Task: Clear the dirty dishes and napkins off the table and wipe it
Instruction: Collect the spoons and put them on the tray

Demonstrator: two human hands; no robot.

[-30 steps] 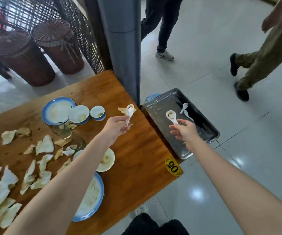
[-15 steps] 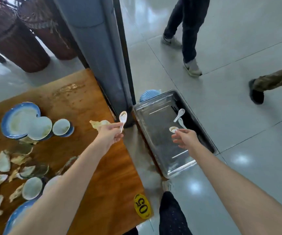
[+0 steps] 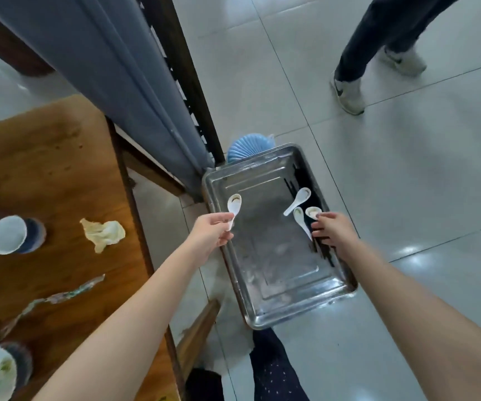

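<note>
One cam only, worn on the person's head, wide-angle w/ bent edges. It looks fwd & steeply down, almost top-down on the metal tray [image 3: 300, 317] on the tiled floor [image 3: 421, 175]. Close range: both bare forearms run in from the btm edge, left hand [image 3: 210, 233] & right hand [image 3: 333, 230] near frame ctr, over the tray. Wooden table [image 3: 60, 157] fills the left side, grey column [image 3: 103, 68] top left. A passer-by's legs [image 3: 378, 33] top right, farther off.

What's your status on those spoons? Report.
Left hand pinches soup spoon over steel tray. Right hand holds second spoon beside two spoons in tray. Nothing blocking.
</note>
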